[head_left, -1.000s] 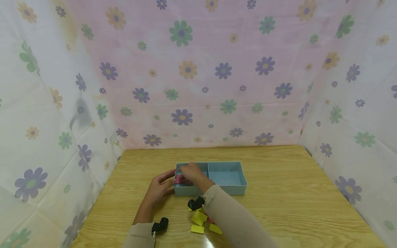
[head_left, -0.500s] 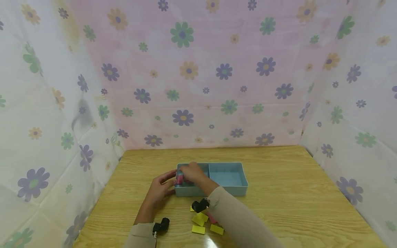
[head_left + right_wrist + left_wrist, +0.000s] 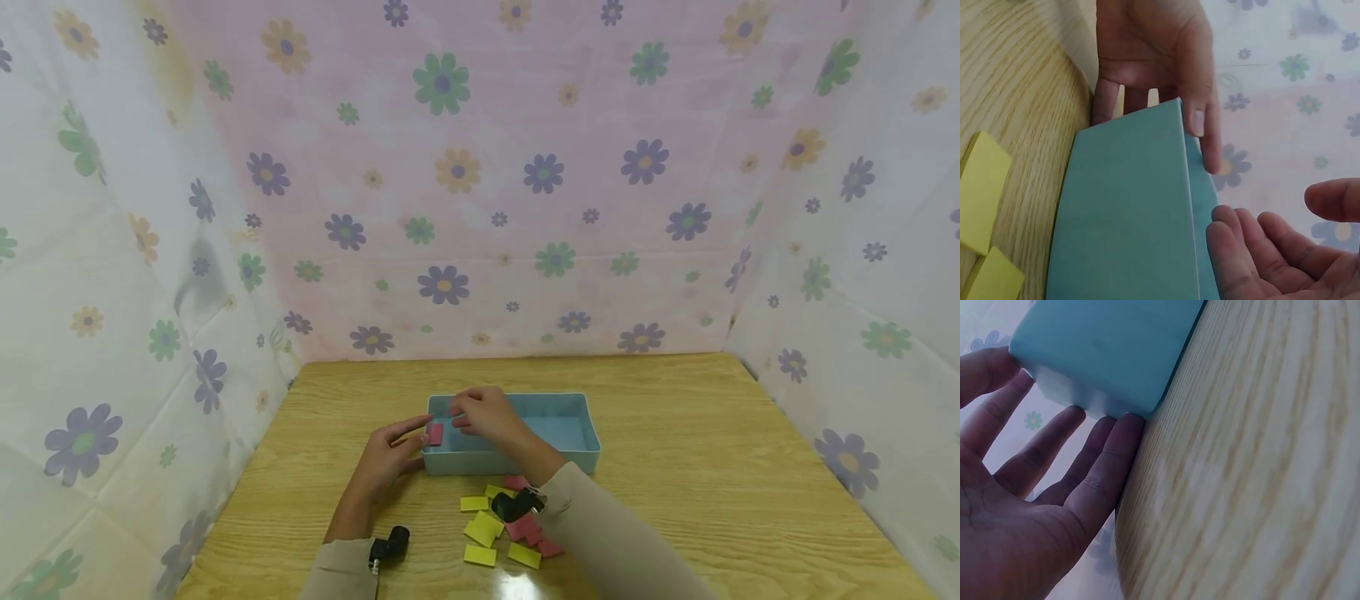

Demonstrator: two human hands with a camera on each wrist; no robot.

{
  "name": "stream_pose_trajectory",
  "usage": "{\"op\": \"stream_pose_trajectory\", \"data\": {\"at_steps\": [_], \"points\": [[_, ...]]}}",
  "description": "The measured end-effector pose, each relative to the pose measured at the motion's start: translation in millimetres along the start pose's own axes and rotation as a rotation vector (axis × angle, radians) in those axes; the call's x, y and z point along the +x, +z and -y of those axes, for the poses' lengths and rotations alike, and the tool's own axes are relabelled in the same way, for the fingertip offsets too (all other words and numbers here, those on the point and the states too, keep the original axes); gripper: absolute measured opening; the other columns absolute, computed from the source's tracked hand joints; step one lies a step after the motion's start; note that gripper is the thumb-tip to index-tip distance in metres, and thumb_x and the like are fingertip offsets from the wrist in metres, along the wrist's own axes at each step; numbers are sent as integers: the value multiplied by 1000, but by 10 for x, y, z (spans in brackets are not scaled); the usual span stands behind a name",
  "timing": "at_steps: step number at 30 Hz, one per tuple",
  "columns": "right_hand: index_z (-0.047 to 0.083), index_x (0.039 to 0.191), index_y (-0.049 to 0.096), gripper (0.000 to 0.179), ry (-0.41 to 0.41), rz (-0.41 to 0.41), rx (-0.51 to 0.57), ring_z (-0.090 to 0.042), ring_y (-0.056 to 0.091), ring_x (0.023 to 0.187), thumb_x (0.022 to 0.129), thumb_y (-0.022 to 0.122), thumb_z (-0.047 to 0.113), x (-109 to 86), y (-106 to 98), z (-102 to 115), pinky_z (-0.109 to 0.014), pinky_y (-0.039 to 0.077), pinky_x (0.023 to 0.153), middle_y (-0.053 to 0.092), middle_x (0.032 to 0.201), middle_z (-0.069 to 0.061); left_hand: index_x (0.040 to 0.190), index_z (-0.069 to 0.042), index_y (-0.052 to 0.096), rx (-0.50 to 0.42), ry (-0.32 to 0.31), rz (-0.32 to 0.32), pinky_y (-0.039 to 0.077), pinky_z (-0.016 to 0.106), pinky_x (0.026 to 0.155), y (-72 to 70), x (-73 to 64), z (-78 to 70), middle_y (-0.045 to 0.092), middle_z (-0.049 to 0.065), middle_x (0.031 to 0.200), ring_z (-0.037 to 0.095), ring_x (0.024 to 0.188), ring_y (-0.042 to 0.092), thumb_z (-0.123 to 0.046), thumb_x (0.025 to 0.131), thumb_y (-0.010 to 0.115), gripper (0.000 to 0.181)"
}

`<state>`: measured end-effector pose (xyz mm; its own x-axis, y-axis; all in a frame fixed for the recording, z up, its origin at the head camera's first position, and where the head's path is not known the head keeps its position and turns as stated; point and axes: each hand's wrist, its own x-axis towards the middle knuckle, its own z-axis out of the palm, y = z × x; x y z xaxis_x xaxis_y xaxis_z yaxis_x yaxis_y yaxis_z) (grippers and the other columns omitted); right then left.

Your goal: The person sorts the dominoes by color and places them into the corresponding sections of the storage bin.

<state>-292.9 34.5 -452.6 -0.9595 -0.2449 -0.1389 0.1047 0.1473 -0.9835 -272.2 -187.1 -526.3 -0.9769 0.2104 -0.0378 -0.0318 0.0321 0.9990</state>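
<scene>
Your right hand [image 3: 491,417] is what changes here: against the view half a second ago, it sits farther right, clear of the pink block [image 3: 435,434]. That block now shows fully in the head view, lying in the left compartment of the blue box [image 3: 510,463], close against the left wall. I can't tell whether it is one piece or several stacked.

In your right wrist view, the fingers curl loosely together with the thumb well apart and nothing between them, so you look to have let go. Whether those fingers touch the box I can't tell. The hand hides the divider from the head view.

Your left hand [image 3: 382,458] is in the same place as before, fingers spread against the outside of the left wall, with the thumb at the near left corner of the rim. It grips no block and seems to be steadying the box.

With your right sleeve [image 3: 607,525] farther right too, more of the loose pile shows on the table [image 3: 675,467] near the box: yellow blocks [image 3: 480,556] to the left, pink pieces [image 3: 522,529] mostly to the right. I'd judge that this placement is finished, your right hand is free, and plenty remains outside.
</scene>
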Motion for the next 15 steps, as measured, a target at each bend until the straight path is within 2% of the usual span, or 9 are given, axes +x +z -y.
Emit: {"op": "stream_pose_trajectory", "data": {"at_steps": [7, 12, 15], "points": [[-5, 133, 63, 40, -48, 26, 12, -34, 73, 107, 107, 55, 24, -122, -146, -32, -42, 62, 92, 70, 123, -23, 145, -12, 62, -13, -6, -5, 61, 45, 92, -17, -13, 0, 51, 16, 156, 40, 135, 57, -12, 103, 64, 42], [-3, 130, 65, 37, -72, 23, 22, -27, 74, 104, 107, 55, 24, -248, -291, -47, -46, 60, 96, 72, 119, -16, 148, -10, 58, -6, 0, 17, 60, 45, 93, -11, 1, 19, 49, 15, 157, 39, 137, 55, -14, 104, 63, 45], [-2, 128, 67, 35, -96, 34, 30, -26, 74, 105, 107, 55, 23, -326, -382, -60, -48, 59, 97, 72, 120, -17, 149, -10, 57, -3, 3, 24, 60, 45, 94, -8, 2, 30, 49, 14, 158, 39, 139, 54, -15, 104, 63, 46]]}}
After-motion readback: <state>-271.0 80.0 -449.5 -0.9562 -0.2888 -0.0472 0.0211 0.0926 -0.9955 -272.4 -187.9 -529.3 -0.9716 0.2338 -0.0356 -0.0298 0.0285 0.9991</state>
